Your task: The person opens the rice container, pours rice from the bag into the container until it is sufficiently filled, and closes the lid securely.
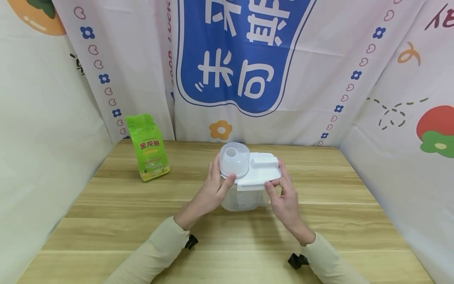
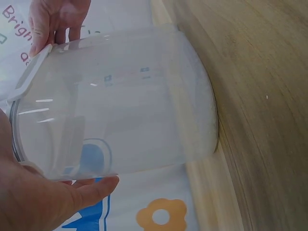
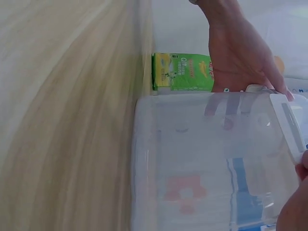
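A see-through plastic storage container [image 1: 244,199] stands upright on the table, with a white lid [image 1: 264,169] on top. A translucent domed cup [image 1: 235,159] sits at the left end of that lid. My left hand [image 1: 212,189] holds the container's left side near the rim, thumb at the front and fingers behind. At the right end, my right hand [image 1: 285,197] grips the lid's edge, its thumb on the front corner. Through the clear wall [image 2: 130,106] in the left wrist view, I make out nothing inside. Some of the fingertips are hidden behind the container.
A green packet [image 1: 149,150] with Chinese print stands upright at the back left of the wooden table [image 1: 142,221]. Printed cloth [image 1: 142,71] hangs behind the table and along both sides. Small black pieces [image 1: 297,261] show at both wrists.
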`<move>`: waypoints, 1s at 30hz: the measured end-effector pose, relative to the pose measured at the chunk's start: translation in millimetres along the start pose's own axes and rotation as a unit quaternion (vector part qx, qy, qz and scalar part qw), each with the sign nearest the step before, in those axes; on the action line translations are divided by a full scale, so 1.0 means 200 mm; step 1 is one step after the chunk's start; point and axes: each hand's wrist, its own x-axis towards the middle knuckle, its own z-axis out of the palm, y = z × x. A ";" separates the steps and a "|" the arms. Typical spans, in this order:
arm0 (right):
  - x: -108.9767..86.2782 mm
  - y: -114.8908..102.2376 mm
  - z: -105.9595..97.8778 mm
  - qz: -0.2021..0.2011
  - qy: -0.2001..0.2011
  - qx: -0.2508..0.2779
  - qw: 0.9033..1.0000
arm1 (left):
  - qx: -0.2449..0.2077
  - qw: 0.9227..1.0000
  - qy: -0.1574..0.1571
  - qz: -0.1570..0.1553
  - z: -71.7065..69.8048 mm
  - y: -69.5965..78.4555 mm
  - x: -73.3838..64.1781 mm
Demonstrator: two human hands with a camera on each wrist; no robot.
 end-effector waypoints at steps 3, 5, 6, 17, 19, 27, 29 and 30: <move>-0.01 0.06 0.00 0.015 -0.003 0.040 0.999 | -0.001 1.000 0.004 0.002 0.00 0.00 -0.01; -0.02 0.11 0.01 0.023 -0.001 0.064 0.998 | 0.001 1.000 0.008 0.004 0.00 0.00 -0.01; -0.03 0.13 0.01 0.024 0.000 0.070 0.997 | 0.001 1.000 0.009 0.006 0.00 0.00 -0.01; -0.07 0.16 0.03 0.151 0.048 0.156 0.975 | -0.004 1.000 0.012 0.001 0.01 0.01 -0.02; -0.07 0.15 0.04 0.191 0.065 0.175 0.964 | -0.004 1.000 0.016 0.000 0.01 0.02 -0.02; -0.06 0.12 0.07 0.275 0.111 0.254 0.921 | 0.006 1.000 0.022 0.000 0.01 0.01 -0.01; -0.06 0.11 0.07 0.279 0.114 0.274 0.913 | 0.004 1.000 0.022 0.002 0.01 0.00 -0.01; -0.06 0.11 0.07 0.283 0.116 0.277 0.911 | 0.002 1.000 0.021 0.003 0.01 0.00 -0.01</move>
